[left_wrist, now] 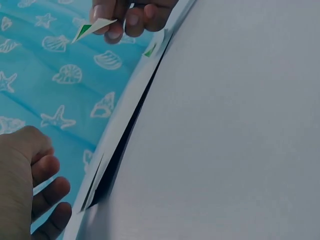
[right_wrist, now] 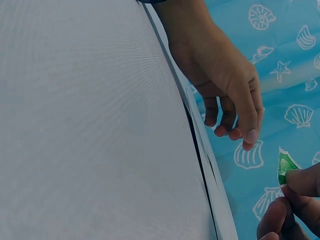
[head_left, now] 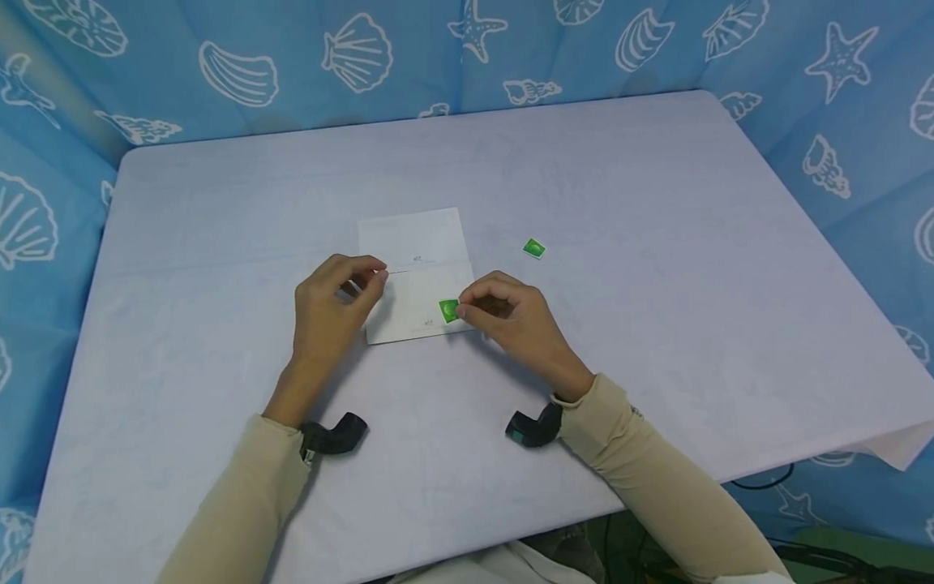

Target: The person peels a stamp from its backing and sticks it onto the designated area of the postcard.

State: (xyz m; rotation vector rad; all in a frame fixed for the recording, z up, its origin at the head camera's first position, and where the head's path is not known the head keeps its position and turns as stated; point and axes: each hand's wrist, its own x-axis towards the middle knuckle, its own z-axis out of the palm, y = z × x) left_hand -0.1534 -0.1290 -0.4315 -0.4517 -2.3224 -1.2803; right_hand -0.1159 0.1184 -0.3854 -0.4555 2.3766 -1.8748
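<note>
Between thumb and forefinger, my right hand pinches a small green sticker with a pale edge. It is over the lower right part of a white paper sheet. A bend and the white back of this sticker show in the left wrist view. My left hand is near the sheet's upper left corner, fingers loosely bent and thumb close to the forefinger. Nothing shows between the fingers of that left hand in the right wrist view.
Above the lower sheet lies a second white sheet, each with small print near its bottom edge. Another green sticker lies to the right on the white-covered table. Blue shell-print curtains stand behind the table and at its sides.
</note>
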